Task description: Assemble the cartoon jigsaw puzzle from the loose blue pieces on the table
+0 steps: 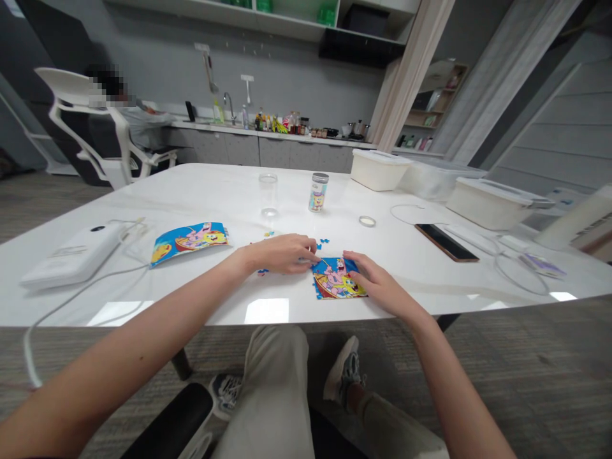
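On the white table lies a partly assembled cartoon puzzle [335,282] with an uneven left edge. My left hand [289,254] reaches its upper left corner, fingers bent together; whatever they pinch is too small to make out. Along the puzzle's right side rests my right hand [375,280], thumb and fingers apart on its edge. Loose blue pieces [324,241] lie just above, and a few more pieces [268,234] are beyond my left hand. A curved picture sheet [191,241] with the same cartoon is further left.
Behind stand a clear open jar [268,194] and a lidded cartoon jar [318,192]. A round lid [367,221], phone [445,242] and lidded boxes [380,171] are to the right. At left are a white power strip [74,255] with cables and a seated person [143,127].
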`<state>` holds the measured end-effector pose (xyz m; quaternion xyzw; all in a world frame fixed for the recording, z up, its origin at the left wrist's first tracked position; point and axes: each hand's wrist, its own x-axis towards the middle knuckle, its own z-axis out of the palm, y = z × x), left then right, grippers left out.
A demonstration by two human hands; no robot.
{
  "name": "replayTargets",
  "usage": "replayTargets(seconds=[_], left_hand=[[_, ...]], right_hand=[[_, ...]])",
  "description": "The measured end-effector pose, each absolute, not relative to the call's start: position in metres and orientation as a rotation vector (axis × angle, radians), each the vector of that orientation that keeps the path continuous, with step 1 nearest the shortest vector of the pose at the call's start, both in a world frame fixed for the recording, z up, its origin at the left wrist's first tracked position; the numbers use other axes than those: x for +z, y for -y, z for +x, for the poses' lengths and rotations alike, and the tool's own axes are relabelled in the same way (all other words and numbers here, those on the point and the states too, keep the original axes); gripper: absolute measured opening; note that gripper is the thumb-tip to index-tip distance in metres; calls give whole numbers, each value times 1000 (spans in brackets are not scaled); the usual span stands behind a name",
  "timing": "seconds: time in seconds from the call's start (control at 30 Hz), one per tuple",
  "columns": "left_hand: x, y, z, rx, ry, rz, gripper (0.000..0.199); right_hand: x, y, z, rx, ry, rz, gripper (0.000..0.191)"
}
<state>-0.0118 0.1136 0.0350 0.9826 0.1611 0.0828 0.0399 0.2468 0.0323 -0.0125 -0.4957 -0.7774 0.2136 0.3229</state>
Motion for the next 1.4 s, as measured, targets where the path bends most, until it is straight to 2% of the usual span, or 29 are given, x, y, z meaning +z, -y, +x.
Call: replayTargets(seconds=[0.1, 0.37, 0.5, 0.73, 0.93, 1.13, 1.4], left_hand=[[29, -114, -6, 329, -578, 2927, 25], [23, -113, 6, 419, -879, 2615, 25], [25, -112, 10, 415, -930, 2515, 28], [16, -123, 23, 387, -974, 2202, 17], [15, -125, 27, 528, -896, 2005, 12], [17, -122, 29, 523, -920, 2080, 16], [11, -123, 30, 586, -927, 2091, 12]], right_hand=[[-7, -34, 243, 493, 2065, -1332, 40], [7, -34, 210, 17, 2288, -1389, 34], [0, -33, 206, -17, 2309, -1376, 31], [-4, -33, 207, -49, 2299, -1342, 25], [-3, -32, 206, -67, 2308, -1375, 23], [-2, -32, 206, -56, 2306, -1383, 21], [-4, -31, 210, -92, 2322, -1220, 33]])
